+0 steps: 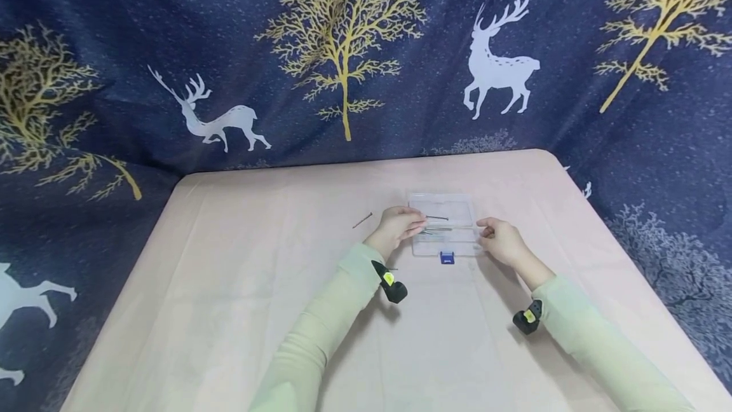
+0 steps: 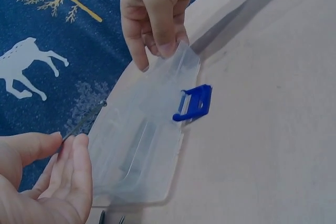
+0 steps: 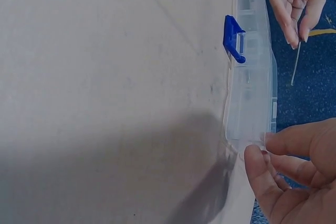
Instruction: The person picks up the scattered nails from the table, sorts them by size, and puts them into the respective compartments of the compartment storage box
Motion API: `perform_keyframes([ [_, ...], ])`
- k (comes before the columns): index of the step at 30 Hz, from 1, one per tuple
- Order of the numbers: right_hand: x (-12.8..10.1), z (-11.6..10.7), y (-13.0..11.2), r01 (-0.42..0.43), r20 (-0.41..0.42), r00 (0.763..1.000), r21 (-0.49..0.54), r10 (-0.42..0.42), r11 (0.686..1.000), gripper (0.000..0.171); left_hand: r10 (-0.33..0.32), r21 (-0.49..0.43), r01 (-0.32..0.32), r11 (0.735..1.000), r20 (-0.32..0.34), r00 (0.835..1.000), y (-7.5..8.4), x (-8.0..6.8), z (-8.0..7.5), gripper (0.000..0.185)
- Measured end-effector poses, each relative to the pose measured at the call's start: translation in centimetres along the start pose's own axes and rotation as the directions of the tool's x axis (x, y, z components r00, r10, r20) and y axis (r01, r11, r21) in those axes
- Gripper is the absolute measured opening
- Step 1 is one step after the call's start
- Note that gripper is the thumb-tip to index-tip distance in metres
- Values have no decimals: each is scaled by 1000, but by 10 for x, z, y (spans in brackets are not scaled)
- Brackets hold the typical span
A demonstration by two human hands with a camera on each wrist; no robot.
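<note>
A clear plastic box (image 1: 420, 249) with a blue latch (image 1: 447, 258) lies on the table, its lid (image 1: 457, 207) folded back. Between thumb and fingertips, my left hand (image 1: 394, 229) pinches one end of a long thin nail (image 2: 86, 120), holding it above the box. The nail's headed end points away from the fingers. Several more nails (image 1: 439, 229) lie at the box, beside the left fingertips. My right hand (image 1: 503, 243) grips the box's right front corner between thumb and fingers, as the right wrist view shows.
One loose nail (image 1: 363, 220) lies on the pink tablecloth (image 1: 229, 285) left of the box. Another (image 1: 393, 269) shows partly behind the left wrist camera (image 1: 391, 283). A dark blue cloth (image 1: 400, 81) with deer and trees hangs behind the table.
</note>
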State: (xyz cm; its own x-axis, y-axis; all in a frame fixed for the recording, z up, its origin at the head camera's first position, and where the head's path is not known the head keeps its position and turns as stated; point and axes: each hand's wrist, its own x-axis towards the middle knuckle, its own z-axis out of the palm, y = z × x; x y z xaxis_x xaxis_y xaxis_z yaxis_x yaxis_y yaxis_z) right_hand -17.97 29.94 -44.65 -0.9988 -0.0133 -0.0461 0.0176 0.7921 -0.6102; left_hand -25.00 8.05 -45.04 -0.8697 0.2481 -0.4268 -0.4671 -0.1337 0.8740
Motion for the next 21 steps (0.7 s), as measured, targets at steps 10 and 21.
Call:
perform_keyframes([
  [10, 0, -2, -1, -9, 8, 1000, -4, 9, 1000, 39, 18, 57, -16, 998, -41, 999, -6, 0, 5, 22],
  [21, -1, -1, -2, -15, 9, 1000, -3, 15, 1000, 39, 18, 124, -16, 992, -20, 1000, -6, -2, 4, 24],
])
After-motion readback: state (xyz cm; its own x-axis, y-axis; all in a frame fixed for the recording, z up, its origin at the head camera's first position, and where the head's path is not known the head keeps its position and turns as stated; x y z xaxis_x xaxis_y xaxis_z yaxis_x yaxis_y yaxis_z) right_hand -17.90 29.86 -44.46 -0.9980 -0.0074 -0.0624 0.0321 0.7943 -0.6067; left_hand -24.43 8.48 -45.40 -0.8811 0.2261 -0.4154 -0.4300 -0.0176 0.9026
